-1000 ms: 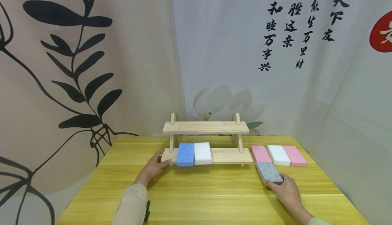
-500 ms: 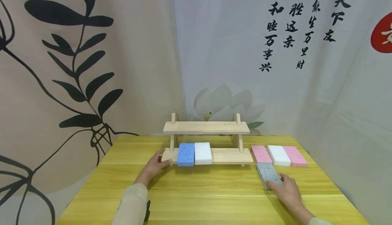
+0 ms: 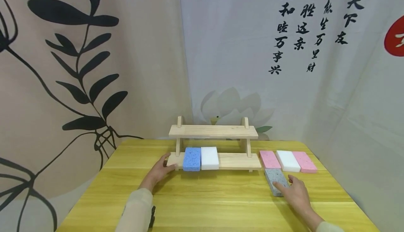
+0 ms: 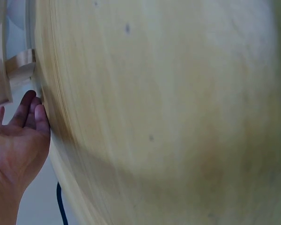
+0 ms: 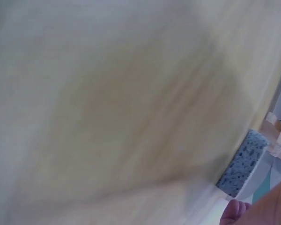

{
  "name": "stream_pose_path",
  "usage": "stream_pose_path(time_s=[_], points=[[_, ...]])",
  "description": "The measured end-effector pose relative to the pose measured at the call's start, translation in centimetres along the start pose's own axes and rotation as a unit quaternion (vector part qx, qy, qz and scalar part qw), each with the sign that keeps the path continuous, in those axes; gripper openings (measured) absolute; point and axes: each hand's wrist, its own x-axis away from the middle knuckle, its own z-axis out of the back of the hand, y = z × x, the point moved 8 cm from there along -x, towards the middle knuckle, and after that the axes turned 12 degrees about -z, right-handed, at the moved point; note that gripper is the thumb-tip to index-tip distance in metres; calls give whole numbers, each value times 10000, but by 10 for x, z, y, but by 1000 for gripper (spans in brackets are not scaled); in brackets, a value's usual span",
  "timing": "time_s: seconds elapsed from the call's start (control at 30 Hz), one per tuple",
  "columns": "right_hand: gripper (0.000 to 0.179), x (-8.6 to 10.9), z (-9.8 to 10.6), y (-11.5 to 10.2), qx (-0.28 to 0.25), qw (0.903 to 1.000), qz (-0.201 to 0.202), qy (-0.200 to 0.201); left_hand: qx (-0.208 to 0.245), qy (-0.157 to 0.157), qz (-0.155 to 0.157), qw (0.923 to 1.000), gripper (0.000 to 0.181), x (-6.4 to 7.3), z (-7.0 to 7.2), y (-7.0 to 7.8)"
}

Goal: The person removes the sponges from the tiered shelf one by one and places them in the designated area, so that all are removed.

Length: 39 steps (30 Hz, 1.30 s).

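A two-tier wooden shelf [image 3: 213, 131] stands at the back middle of the table. My left hand [image 3: 159, 171] holds the left end of its lower board, thumb at the front edge. On that board lie a blue speckled sponge [image 3: 192, 159] and a white sponge [image 3: 209, 158], side by side. To the right, a grey speckled sponge [image 3: 276, 182] lies flat on the table. My right hand [image 3: 296, 191] is over its near right corner, thumb above the sponge and fingers apart from its side. The right wrist view shows the grey sponge [image 5: 243, 163] beyond the hand [image 5: 262, 211].
Behind the grey sponge, a pink sponge [image 3: 269, 159], a white sponge [image 3: 288, 161] and another pink sponge [image 3: 304, 162] lie in a row. The yellow wooden table [image 3: 214, 204] meets printed curtains at the back and right. The shelf's upper board stands above the lower one.
The grey sponge, tilted up in my right hand a second ago, now lies flat on the table. The right fingers have loosened from it. My left hand stays on the shelf.
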Motion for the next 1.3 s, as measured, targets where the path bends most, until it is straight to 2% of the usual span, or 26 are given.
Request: stream_pose_path(time_s=[0.23, 0.73, 0.9, 1.3], points=[[91, 0, 1, -19, -220, 9997, 98, -70, -15, -10, 3, 10000, 80, 0, -1, 2], [92, 3, -19, -50, -652, 9973, 147, -309, -10, 37, 52, 10000, 81, 1, 1, -5], [95, 0, -25, -63, -691, 9969, 264, -272, -13, 47, 78, 10000, 82, 0, 1, -5], [85, 0, -42, -92, -990, 9941, 412, -170, -48, 29, 182, 9998, 82, 1, -1, -2]])
